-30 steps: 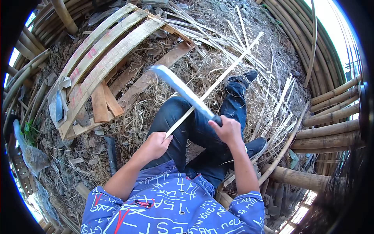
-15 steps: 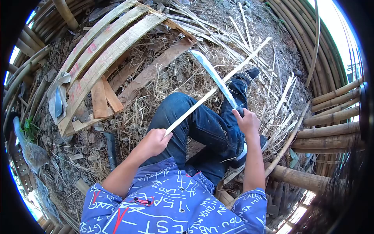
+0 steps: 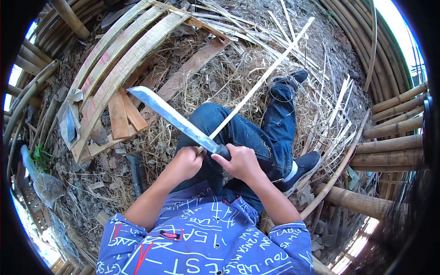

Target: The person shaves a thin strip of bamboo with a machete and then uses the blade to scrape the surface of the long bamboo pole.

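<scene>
A long pale bamboo strip (image 3: pixel 256 86) slants up and to the right over my bent knee. My left hand (image 3: pixel 185 163) is closed around its near end. In my right hand (image 3: pixel 241 162) is the dark handle of a machete (image 3: pixel 172 117), gripped close beside the left hand. The broad blade points up and to the left and crosses over the strip just beyond my left fingers. Under both hands are my legs in dark jeans (image 3: pixel 206 117), with fibre bits stuck to the cloth.
Bamboo shavings (image 3: pixel 224 78) cover the ground ahead, with split strips (image 3: pixel 337 110) at the right. A slatted wooden frame (image 3: pixel 123 64) lies at the upper left. Bamboo poles (image 3: pixel 389 153) line the right side, and a dark tool (image 3: pixel 134 173) lies left of my knee.
My right hand has brought the machete left and back toward me, from mid-strip to the near end beside my left hand. My right foot and lower leg show more fully now.
</scene>
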Available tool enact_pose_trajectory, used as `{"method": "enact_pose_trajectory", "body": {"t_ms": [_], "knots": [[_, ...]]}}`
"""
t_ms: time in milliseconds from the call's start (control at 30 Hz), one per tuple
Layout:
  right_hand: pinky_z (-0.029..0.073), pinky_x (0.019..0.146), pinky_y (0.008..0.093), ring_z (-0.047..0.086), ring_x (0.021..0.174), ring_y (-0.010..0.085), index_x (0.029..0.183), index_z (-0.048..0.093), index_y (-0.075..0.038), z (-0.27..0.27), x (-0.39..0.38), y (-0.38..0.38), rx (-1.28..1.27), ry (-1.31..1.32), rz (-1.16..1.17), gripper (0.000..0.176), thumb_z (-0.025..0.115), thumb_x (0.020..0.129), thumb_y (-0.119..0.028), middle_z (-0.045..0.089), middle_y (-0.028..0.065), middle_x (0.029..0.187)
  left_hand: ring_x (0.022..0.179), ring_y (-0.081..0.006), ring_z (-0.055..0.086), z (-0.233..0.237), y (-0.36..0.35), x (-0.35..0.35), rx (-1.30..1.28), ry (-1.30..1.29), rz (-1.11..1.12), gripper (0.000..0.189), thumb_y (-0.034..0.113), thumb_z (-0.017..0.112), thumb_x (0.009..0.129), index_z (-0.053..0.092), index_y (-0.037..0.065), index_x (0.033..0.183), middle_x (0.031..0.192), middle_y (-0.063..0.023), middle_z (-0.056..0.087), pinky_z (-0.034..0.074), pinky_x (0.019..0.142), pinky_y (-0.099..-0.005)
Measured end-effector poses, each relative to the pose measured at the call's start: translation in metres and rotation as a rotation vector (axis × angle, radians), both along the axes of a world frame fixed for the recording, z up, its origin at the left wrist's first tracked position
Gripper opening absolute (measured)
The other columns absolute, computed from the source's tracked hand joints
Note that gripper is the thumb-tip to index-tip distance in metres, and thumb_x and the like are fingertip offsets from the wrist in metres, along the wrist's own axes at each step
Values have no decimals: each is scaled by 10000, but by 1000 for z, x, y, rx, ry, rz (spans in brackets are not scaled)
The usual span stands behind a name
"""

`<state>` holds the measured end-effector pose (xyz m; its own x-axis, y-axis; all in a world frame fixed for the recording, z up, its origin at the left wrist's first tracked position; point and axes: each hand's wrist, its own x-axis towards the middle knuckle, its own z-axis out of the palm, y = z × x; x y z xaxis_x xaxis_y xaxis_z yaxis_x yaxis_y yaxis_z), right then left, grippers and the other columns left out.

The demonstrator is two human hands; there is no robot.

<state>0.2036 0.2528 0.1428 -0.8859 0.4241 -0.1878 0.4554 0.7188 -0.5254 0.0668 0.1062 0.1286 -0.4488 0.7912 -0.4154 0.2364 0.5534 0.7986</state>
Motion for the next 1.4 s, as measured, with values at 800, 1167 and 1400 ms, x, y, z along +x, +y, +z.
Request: {"method": "enact_pose_trajectory", "body": {"t_ms": [800, 1167, 1400], "knots": [[494, 702, 508, 640, 765, 434, 805, 660, -28, -1, 40, 157, 277, -132, -355, 592, 539, 856, -606, 653, 248, 758, 536, -150, 394, 10, -8, -16, -11, -177, -75, 377, 247, 519, 961, 510, -35, 710, 535, -91, 431, 366, 524, -369], [486, 677, 520, 629, 735, 453, 780, 634, 5, -13, 26, 121, 175, 35, -454, 551, 574, 867, -536, 641, 259, 733, 540, -141, 381, 5, -6, -19, -25, -174, -101, 378, 243, 509, 966, 506, -30, 705, 536, -76, 406, 356, 517, -368], [508, 595, 454, 639, 623, 390, 746, 602, -37, -2, 28, 75, 292, -16, -70, 563, 609, 811, -596, 633, 199, 649, 549, -140, 373, 8, -5, -16, -44, -130, -91, 376, 240, 515, 964, 502, -40, 713, 541, -78, 409, 361, 523, -366]]}}
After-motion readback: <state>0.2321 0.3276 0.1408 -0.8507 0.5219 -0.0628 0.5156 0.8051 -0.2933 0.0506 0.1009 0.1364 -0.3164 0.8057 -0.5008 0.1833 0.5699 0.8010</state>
